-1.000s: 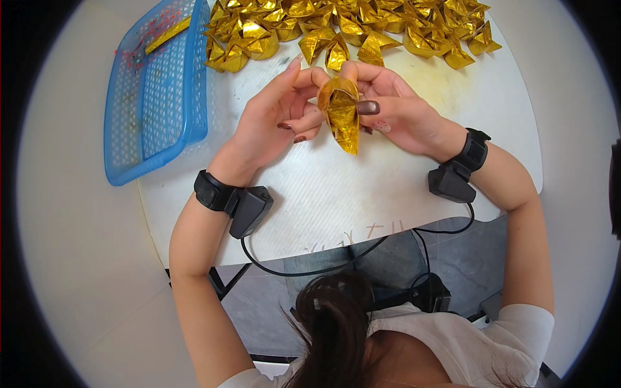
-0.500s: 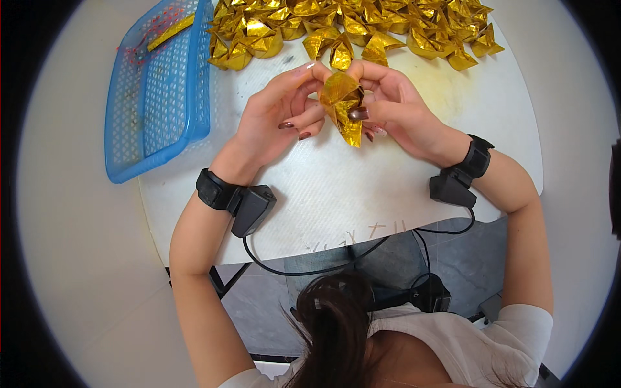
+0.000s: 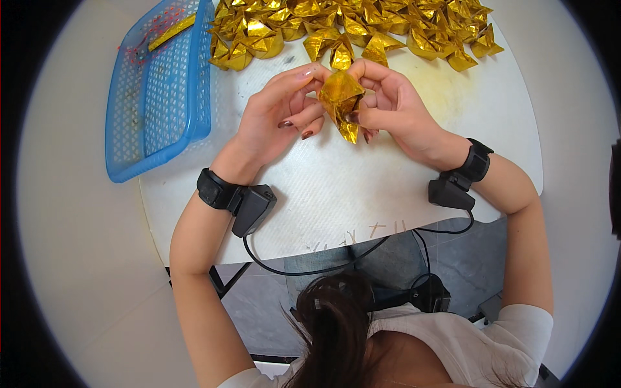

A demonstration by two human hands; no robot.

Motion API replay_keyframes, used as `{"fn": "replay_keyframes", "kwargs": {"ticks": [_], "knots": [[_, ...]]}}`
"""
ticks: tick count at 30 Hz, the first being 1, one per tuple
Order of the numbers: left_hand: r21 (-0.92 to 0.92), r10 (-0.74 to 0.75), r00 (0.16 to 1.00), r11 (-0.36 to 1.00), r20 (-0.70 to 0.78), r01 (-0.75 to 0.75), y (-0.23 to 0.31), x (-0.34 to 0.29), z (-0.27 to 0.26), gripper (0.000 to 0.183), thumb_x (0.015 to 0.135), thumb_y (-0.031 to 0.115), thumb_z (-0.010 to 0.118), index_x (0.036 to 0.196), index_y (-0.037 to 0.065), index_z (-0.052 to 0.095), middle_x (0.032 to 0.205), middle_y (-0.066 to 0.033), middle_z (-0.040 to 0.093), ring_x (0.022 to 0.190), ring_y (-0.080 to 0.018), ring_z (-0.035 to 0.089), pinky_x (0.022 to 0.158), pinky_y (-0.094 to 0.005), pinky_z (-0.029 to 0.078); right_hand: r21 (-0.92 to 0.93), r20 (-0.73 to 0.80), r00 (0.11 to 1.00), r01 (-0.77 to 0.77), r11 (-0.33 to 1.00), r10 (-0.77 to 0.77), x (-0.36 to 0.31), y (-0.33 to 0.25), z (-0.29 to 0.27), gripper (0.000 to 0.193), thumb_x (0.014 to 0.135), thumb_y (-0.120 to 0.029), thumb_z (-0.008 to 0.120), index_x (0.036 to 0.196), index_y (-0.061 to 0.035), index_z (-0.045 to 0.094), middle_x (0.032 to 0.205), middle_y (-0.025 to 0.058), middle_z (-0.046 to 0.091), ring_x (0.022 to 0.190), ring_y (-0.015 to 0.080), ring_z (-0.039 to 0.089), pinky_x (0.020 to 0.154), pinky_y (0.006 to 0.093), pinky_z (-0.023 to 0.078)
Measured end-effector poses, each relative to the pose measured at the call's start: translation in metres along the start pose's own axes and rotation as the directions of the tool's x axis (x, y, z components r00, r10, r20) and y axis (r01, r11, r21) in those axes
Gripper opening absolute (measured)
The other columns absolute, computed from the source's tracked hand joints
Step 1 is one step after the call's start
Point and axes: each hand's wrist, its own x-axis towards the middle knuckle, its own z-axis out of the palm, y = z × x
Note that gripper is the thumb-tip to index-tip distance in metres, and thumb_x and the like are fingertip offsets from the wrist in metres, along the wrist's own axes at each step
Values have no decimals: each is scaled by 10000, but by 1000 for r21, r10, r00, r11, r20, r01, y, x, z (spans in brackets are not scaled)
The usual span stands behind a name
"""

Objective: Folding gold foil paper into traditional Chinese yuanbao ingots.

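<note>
Between my two hands, above the white table (image 3: 297, 194), is a gold foil paper ingot (image 3: 341, 94) with a rounded middle and a pointed lower end. My left hand (image 3: 281, 107) pinches its upper left edge; the other fingers curl loosely beneath. My right hand (image 3: 401, 107) grips its right side, with the thumb pressed along the edge and the index finger at the top. Just beyond the held piece stands another folded gold paper ingot (image 3: 341, 53), close to my fingertips.
A heap of folded gold foil ingots (image 3: 362, 26) covers the far side of the table. At the left, a blue plastic basket (image 3: 158, 155) holds a gold strip (image 3: 171, 32) and some red strands. A black cable (image 3: 317, 273) runs between my wrist devices along the near table edge.
The foil ingot has turned slightly and its middle looks rounder. My right thumb has moved down and inward along its edge. My left hand has barely moved.
</note>
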Motion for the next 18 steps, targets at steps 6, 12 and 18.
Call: {"fn": "replay_keyframes", "kwargs": {"ticks": [6,12,18], "knots": [[18,8,1000,1000,-7,-8,2,2,3,312,928,268,455,1073,9,552,911,-15,570,455,-42,262,492,-226,306,-50,-42,999,18,999,-21,1,-1,3,271,770,-16,577,1022,-51,483,896,3,564,635,44,531,550,186,424],[121,-1,997,993,-75,10,4,1,11,266,911,249,518,1066,38,562,592,65,357,451,-38,266,480,-226,302,8,-68,997,40,999,-39,2,0,0,156,845,-115,562,972,-34,525,793,11,556,580,55,503,559,218,467],[125,-5,997,992,-76,14,3,0,11,229,910,218,543,1061,48,567,546,88,291,443,-29,261,474,-221,310,4,-127,992,24,1000,-24,3,2,3,156,885,-173,518,978,-50,540,663,-14,514,503,52,459,530,224,472]]}}
